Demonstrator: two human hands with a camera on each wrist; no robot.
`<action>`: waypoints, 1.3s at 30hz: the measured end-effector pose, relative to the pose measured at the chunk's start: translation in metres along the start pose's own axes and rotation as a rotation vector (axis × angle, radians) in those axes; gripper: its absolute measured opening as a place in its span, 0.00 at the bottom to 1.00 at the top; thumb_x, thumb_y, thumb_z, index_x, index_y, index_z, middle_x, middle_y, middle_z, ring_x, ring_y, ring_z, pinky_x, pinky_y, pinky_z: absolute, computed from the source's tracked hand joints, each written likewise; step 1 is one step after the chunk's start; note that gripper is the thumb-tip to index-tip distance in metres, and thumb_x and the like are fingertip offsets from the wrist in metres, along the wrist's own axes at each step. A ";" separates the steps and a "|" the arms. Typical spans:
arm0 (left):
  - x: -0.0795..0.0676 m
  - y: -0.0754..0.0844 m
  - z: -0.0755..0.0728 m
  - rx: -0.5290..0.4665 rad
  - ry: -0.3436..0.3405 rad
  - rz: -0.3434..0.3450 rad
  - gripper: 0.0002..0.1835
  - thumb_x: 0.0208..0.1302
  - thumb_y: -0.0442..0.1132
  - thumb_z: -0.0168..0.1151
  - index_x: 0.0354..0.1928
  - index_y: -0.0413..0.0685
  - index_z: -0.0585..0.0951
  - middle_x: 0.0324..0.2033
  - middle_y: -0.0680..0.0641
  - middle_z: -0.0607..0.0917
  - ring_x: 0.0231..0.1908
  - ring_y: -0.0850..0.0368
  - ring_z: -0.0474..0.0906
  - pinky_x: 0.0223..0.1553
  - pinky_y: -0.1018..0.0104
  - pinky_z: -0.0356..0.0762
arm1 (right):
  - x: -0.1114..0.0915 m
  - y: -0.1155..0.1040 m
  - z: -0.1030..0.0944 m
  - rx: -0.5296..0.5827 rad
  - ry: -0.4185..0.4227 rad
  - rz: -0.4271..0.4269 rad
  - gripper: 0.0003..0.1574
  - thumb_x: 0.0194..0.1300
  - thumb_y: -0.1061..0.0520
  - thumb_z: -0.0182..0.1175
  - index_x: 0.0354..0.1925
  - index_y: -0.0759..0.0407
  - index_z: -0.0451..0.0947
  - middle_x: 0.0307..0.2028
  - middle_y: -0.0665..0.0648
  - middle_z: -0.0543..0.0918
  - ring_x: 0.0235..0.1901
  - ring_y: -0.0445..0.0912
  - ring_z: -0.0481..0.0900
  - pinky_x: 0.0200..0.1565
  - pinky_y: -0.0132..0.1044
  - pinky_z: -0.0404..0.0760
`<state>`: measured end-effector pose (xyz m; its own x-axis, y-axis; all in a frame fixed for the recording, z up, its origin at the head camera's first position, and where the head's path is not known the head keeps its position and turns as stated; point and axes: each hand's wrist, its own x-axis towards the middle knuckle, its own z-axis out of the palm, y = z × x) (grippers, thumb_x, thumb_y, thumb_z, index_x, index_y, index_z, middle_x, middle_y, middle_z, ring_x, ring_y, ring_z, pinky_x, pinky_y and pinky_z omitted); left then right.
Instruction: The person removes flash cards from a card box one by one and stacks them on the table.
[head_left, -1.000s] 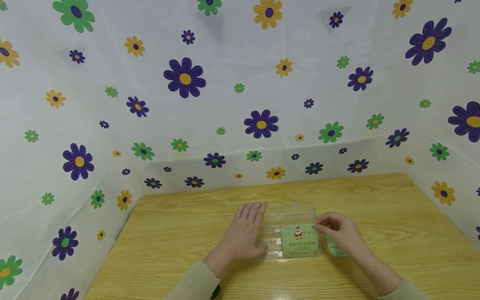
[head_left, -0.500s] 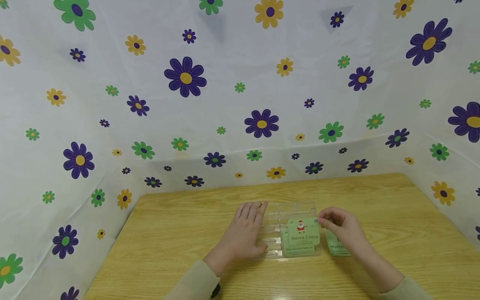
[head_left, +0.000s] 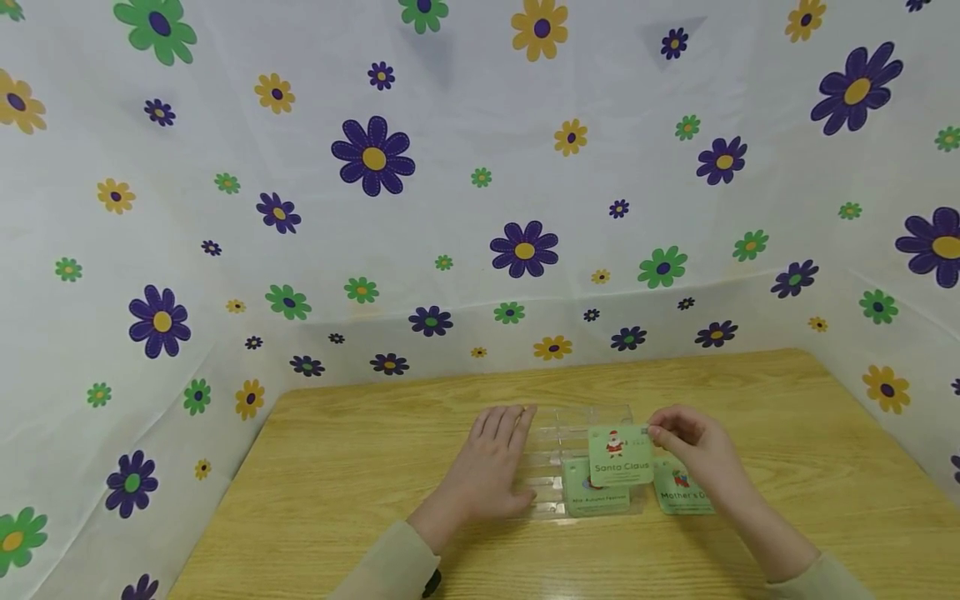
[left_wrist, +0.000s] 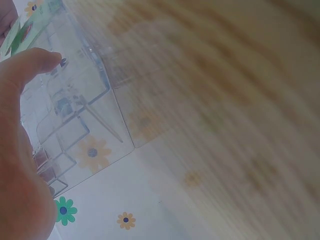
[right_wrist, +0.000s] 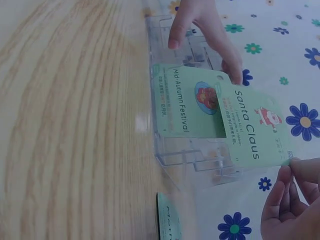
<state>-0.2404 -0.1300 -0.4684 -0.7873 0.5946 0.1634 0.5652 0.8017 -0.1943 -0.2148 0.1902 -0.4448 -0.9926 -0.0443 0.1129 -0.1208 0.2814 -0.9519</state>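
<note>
Between thumb and fingers my right hand [head_left: 697,446] pinches the upper right corner of a green Santa Claus card [head_left: 621,456]. That card is raised and partly overlaps a green Mid-Autumn Festival card [right_wrist: 181,102], which sits in a clear plastic card holder [right_wrist: 175,159]. My left hand [head_left: 487,467] rests flat over the holder's left side, fingers straight and thumb out to the right. In the left wrist view the thumb [left_wrist: 37,65] lies across the clear tiers of the holder. A green Mother's Day card [head_left: 681,492] lies right of the holder, partly covered by my right hand.
The wooden table [head_left: 337,500] carries the holder near its middle. Behind and beside it hangs a white cloth [head_left: 450,117] printed with purple, green and yellow flowers. The Mother's Day card lies close to the holder's right edge.
My right hand has drawn the Santa Claus card up and to the right, uncovering the Mid-Autumn Festival card beneath. More of the Mother's Day card shows. The left hand has stayed put.
</note>
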 end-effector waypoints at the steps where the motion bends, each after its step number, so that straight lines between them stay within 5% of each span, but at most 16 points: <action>1: 0.000 0.000 0.000 0.002 0.000 -0.001 0.64 0.57 0.70 0.69 0.85 0.44 0.49 0.76 0.43 0.66 0.74 0.47 0.64 0.81 0.49 0.59 | 0.000 0.000 -0.001 0.004 0.003 0.003 0.13 0.76 0.60 0.63 0.52 0.70 0.81 0.36 0.42 0.84 0.39 0.37 0.83 0.48 0.26 0.84; 39: 0.000 0.001 -0.001 0.016 0.009 0.001 0.65 0.56 0.71 0.70 0.84 0.44 0.50 0.76 0.44 0.67 0.73 0.48 0.64 0.80 0.50 0.60 | 0.004 0.005 -0.029 0.012 0.099 -0.029 0.13 0.78 0.62 0.61 0.52 0.74 0.78 0.36 0.34 0.82 0.39 0.30 0.80 0.46 0.24 0.84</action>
<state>-0.2401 -0.1293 -0.4678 -0.7841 0.5963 0.1719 0.5623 0.7999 -0.2098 -0.2194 0.2190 -0.4410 -0.9850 0.0432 0.1672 -0.1497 0.2698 -0.9512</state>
